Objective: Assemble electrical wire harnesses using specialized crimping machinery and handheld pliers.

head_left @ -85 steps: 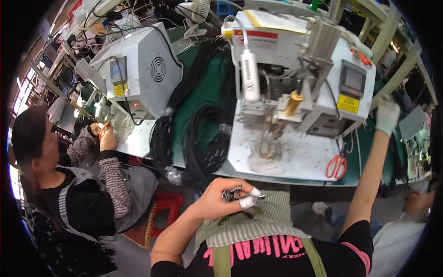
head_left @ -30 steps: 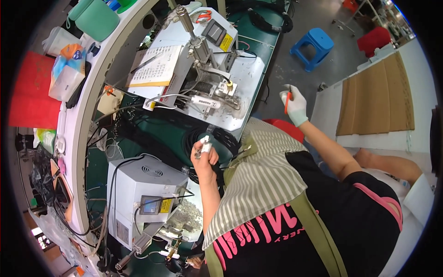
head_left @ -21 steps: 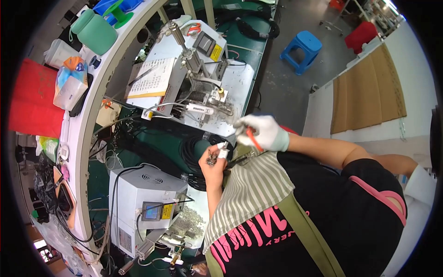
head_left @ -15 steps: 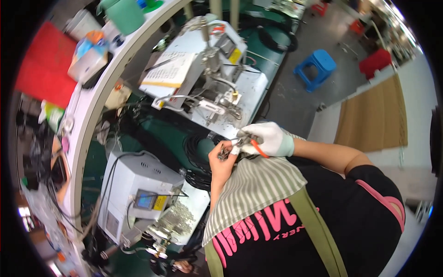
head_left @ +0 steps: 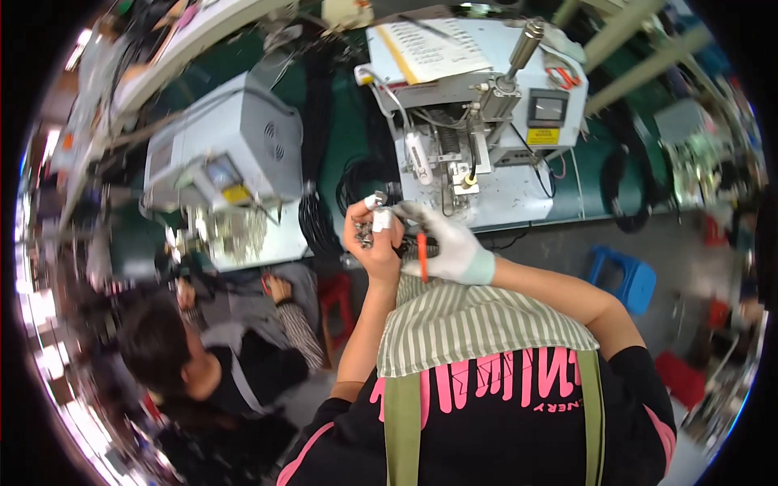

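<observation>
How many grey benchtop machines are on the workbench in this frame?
2: one grey box machine at left, above the seated co-worker; one press machine straight ahead, beyond the person's raised hands. The blurred rim may hide others.

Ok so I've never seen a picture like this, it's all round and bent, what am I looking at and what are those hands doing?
The picture comes from a wide fisheye camera worn on a person's head, looking down, so straight edges curve near the rim. No robot here: the two forearms rising from the lower edge belong to the wearer. The left hand is bare and pinches a small bundle of metal parts with white pieces on top. The right hand wears a white glove and holds a thin red-handled tool close against that bundle. Ahead stands a white bench machine with an upright cylinder, cables and a small display, on a green workbench. To the left sits a grey box-shaped unit, where a co-worker is busy.
</observation>
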